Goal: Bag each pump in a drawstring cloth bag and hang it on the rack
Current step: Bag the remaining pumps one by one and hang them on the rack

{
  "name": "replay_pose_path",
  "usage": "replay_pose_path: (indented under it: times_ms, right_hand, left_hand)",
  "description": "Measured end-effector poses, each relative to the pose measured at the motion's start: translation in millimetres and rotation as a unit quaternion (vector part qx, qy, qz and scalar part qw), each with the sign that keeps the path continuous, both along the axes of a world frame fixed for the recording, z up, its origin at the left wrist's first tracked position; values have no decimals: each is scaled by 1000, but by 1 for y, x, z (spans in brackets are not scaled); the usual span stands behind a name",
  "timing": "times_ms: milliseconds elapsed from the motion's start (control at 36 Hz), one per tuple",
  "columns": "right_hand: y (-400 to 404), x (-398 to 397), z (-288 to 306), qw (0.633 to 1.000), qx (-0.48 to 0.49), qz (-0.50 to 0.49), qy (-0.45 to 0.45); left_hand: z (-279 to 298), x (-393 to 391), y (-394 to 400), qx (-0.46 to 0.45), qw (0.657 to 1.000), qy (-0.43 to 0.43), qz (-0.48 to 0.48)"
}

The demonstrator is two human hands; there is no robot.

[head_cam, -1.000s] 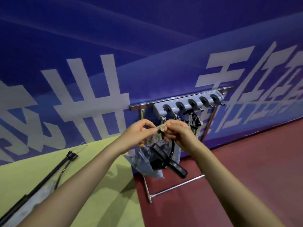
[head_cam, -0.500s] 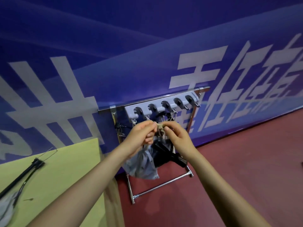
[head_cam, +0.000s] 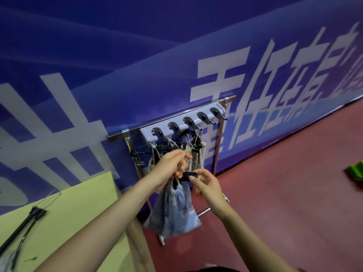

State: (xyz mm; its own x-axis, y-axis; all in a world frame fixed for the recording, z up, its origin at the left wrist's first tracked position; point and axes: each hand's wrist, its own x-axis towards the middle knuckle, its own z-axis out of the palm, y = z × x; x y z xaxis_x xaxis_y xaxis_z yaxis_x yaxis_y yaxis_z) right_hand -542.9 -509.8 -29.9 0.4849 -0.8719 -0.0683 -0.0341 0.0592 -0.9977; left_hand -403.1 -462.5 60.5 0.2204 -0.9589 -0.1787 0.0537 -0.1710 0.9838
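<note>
A pale blue drawstring bag (head_cam: 173, 211) hangs in front of the rack, its neck gathered. My left hand (head_cam: 170, 165) grips the bag's cords above the neck. A black pump handle (head_cam: 188, 176) sticks out of the bag's mouth, and my right hand (head_cam: 205, 182) pinches it from below. Behind my hands the grey hook bar (head_cam: 182, 123) of the rack carries several cloth bags (head_cam: 194, 154) hung by their strings. A black pump (head_cam: 21, 226) lies on the yellow-green table at the lower left.
The yellow-green table (head_cam: 74, 213) fills the lower left, its edge next to the rack's chrome legs (head_cam: 217, 154). A blue banner wall stands behind. Red floor stretches to the right, with a green object (head_cam: 355, 171) at the right edge.
The bag's neck has been pulled tight and the bag now hangs below my left hand. My right hand let go of the cords and dropped to the pump handle. The view shifted left.
</note>
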Motion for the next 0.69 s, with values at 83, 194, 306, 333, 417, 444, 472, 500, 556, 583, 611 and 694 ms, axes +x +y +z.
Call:
replay_pose_path:
  times_ms: [83,194,306,333,417,444,472,500,556,583,611,694]
  right_hand:
    - [-9,5,0,1000,-22,17,7]
    - [-36,-4,-5,1000,-24,-12,-5]
    - [-79,-25,-10,999,-29,-31,1]
    - [-95,-30,-12,999,-31,-33,3]
    - [-138,-44,-20,999,-35,-34,22]
    - [-149,-47,-24,999,-32,-33,29]
    - [-162,-51,-25,999,-25,-35,33]
    - [-178,-55,-27,999,-20,-36,31]
    - [-208,-60,-28,999,-15,-30,22]
    - [-221,-62,-27,999,-10,-26,19]
    - [-234,-64,-27,1000,-3,-22,14]
    - [-268,-70,-30,1000,11,1,28]
  left_hand:
    - [-4,4,-9,28,996,-80,9]
    - [-9,6,-29,9,985,-171,31]
    - [-20,-3,-68,3,985,-171,27]
    - [-22,-6,-82,2,987,-161,28]
    - [-30,-16,-126,6,992,-118,40]
    - [-31,-18,-137,18,994,-95,44]
    - [-34,-22,-152,30,996,-70,46]
    - [-35,-25,-169,37,997,-49,49]
    - [-39,-31,-202,46,996,-46,58]
    - [-41,-33,-217,51,996,-47,64]
    - [-43,-34,-230,57,995,-42,72]
    - [-54,-39,-263,80,993,-6,85]
